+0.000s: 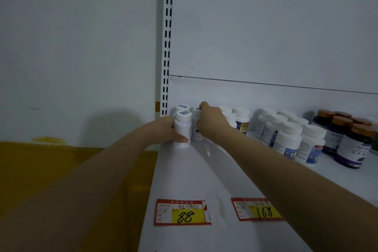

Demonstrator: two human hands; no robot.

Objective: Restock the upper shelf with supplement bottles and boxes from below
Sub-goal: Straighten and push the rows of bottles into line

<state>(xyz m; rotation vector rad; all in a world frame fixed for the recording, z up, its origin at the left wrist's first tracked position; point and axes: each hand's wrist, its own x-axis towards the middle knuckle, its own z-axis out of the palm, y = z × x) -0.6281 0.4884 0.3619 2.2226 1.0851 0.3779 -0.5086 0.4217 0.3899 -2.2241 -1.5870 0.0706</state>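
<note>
A slotted metal upright (167,37) stands at the far left corner of the white upper shelf (194,180). Just right of it, the left hand (166,131) grips a white bottle (183,129) that stands upright on the shelf, fingers curled round its left side and thumb pressed across the front near the base. 1 more bottle with a barcode on its cap (182,107) stands right behind it. Touching the gripped bottle on its right, a second bottle (195,115) is held by the right hand (212,120), whose fingers curl over the cap and down the side. Near the front edge lie 2 red and yellow price tags, 88 (183,213) and 168 (257,209). Farther right stand small blue-labelled bottles (242,118), then a group of larger white bottles (290,139), then dark bottles with brown caps (351,145) at the far right.
</note>
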